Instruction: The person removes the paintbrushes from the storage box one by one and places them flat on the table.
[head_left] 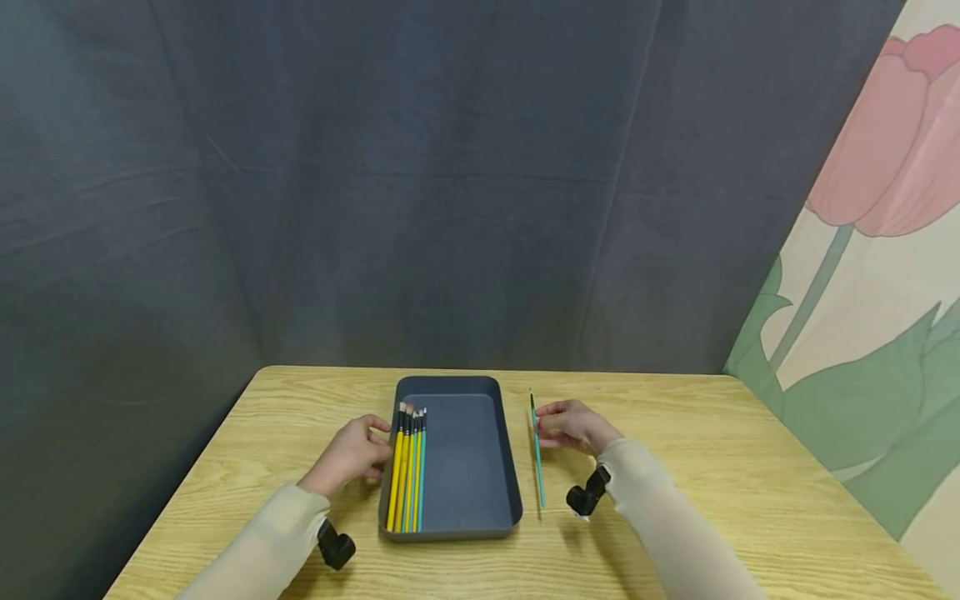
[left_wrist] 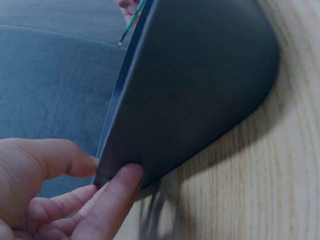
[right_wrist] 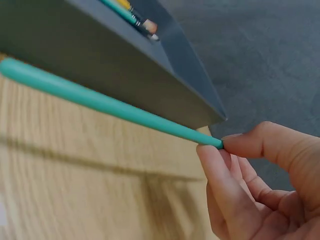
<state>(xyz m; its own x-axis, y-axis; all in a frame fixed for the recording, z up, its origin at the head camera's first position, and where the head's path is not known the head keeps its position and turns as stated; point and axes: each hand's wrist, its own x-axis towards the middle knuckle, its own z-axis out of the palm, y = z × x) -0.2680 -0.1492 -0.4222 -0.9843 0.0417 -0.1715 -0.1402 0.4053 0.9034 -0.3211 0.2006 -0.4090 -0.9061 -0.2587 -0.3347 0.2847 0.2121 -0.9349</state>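
Note:
With thumb and fingertips, my right hand (head_left: 573, 425) pinches a thin teal paintbrush (head_left: 539, 475) near its dark ferrule. The brush is held beside the tray's right wall, bristles pointing away from me, its shadow on the table in the right wrist view. A dark grey rectangular tray (head_left: 513, 479) lies in front of me. At its left side, my left hand (head_left: 358, 450) holds the wall, thumb at the rim and fingers against the outside (left_wrist: 200, 70). Inside, along the left wall, several yellow paintbrushes (head_left: 395, 483) and teal ones (head_left: 422, 483) lie side by side, bristles away from me.
The light wooden table (head_left: 675, 417) extends around the tray on both sides. Behind its far edge hangs a dark grey cloth (head_left: 450, 208). A wall with a painted pink tulip (head_left: 870, 133) stands at the right. Each wrist wears a small black camera (head_left: 336, 546).

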